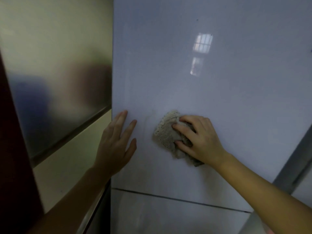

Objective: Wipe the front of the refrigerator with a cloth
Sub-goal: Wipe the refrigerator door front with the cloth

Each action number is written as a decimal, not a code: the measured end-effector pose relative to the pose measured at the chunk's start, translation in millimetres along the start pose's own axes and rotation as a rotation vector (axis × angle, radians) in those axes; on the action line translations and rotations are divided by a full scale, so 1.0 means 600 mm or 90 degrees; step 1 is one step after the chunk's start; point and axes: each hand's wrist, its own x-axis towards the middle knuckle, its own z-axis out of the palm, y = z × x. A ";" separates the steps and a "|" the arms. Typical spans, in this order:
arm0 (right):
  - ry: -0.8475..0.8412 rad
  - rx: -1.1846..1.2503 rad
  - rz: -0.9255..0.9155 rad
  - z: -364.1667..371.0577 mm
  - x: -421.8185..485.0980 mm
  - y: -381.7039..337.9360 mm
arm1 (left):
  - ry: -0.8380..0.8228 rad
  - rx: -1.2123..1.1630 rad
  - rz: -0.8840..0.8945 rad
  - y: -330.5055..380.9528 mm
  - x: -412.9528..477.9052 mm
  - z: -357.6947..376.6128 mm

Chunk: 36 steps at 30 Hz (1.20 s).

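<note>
Two hands meet the refrigerator door (211, 81) as we work its pale, glossy front. Our right hand (200, 137) presses a bunched beige cloth (166, 132) flat against the panel, fingers curled closed into its folds. Our left hand (116, 141) lies open and empty just beside it, palm braced near the door's left edge. We judge the cloth light, soft and limp, best held gathered in the grip under a spread palm so it cannot slide free on the slick finish. A seam (177, 199) below marks the lower door, where faint streaks suggest wiping remains.
</note>
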 end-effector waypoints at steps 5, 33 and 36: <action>0.006 0.013 -0.009 0.003 0.002 0.004 | -0.024 0.023 -0.015 0.006 -0.003 -0.004; 0.200 -0.041 0.062 0.076 0.075 -0.067 | 0.128 0.070 0.055 -0.017 -0.112 0.107; 0.103 -0.078 -0.134 0.101 0.029 -0.087 | 0.139 0.063 0.064 -0.031 -0.132 0.112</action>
